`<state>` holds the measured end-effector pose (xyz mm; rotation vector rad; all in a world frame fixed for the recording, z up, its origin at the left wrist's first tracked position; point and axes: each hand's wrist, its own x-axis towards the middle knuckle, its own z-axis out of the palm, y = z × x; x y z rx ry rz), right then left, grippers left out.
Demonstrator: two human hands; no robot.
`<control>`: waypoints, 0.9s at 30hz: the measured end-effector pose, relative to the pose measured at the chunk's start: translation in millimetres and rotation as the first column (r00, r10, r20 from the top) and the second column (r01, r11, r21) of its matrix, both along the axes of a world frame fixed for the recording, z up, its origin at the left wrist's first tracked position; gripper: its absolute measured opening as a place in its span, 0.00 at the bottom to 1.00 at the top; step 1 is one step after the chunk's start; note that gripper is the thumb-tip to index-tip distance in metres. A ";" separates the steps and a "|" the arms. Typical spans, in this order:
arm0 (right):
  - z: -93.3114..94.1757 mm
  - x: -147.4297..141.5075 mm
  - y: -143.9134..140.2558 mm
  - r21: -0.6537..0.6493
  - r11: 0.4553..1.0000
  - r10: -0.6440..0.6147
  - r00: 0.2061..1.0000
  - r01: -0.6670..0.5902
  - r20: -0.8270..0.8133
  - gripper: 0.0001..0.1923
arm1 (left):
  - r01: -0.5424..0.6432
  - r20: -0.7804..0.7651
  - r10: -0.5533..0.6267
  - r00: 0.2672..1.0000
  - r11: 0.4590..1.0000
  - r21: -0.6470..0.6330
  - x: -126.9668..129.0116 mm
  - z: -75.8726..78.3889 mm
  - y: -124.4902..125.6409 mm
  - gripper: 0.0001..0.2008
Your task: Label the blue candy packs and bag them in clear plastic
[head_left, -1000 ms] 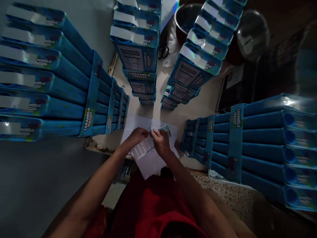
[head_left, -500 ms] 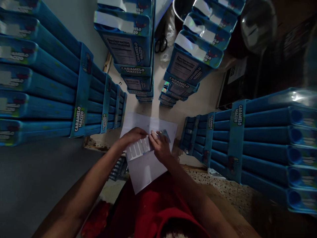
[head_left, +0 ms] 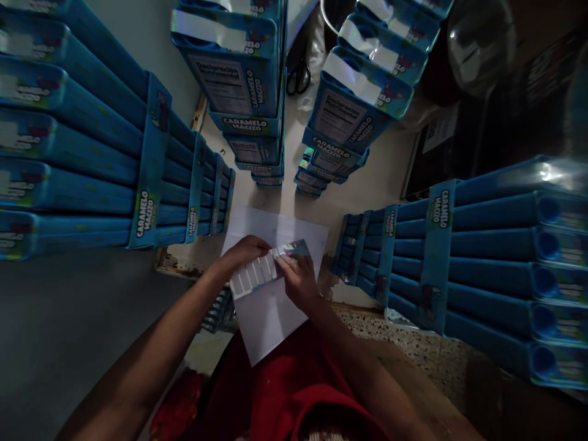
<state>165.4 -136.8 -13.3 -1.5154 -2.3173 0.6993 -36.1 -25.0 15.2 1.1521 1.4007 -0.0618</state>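
Note:
A white sheet of paper lies on the table edge in front of me, hanging over towards my red clothing. On it lies a strip of shiny rectangular stickers. My left hand presses down on the strip's upper edge. My right hand pinches the right end of the strip, where one iridescent sticker is lifted at its fingertips.
Tall stacks of blue "Caramelo Macizo" boxes stand around the sheet: left, far middle, far right-middle and right. Black scissors lie between the far stacks. A clear jar stands at upper right.
The view has shifted slightly, so the stacks sit higher and further out. My right hand has drawn a shiny sticker up off the strip's right end; my left hand stays pressed on it.

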 end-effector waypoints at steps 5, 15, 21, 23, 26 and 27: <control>18.7 1.9 10.3 -0.040 0.993 -0.108 0.991 0.112 0.074 0.07 | 0.237 -0.135 -0.218 0.967 0.959 0.153 7.7 4.3 1.1 0.18; 32.0 10.7 15.8 -0.074 0.985 -0.132 0.961 0.154 0.241 0.10 | 0.365 -0.264 -0.293 0.919 0.885 0.290 23.6 -7.4 6.4 0.17; 86.0 21.0 -2.6 -0.185 0.888 -0.410 0.907 0.420 0.095 0.11 | 0.337 -0.296 -0.226 0.928 0.847 0.411 33.5 -22.8 16.7 0.18; 122.5 26.3 -7.0 -0.352 0.769 -0.598 0.795 0.534 -0.100 0.12 | 0.278 -0.281 -0.148 0.948 0.816 0.507 38.8 -13.1 14.7 0.19; 173.6 35.5 -9.3 -0.665 0.551 -0.813 0.502 0.503 -0.295 0.16 | -0.088 0.027 0.090 0.996 0.798 0.596 47.7 25.8 -1.4 0.20; 186.0 38.8 -9.2 -0.732 0.498 -0.853 0.415 0.466 -0.316 0.18 | -0.245 0.198 0.165 0.966 0.826 0.508 50.2 42.9 -9.8 0.21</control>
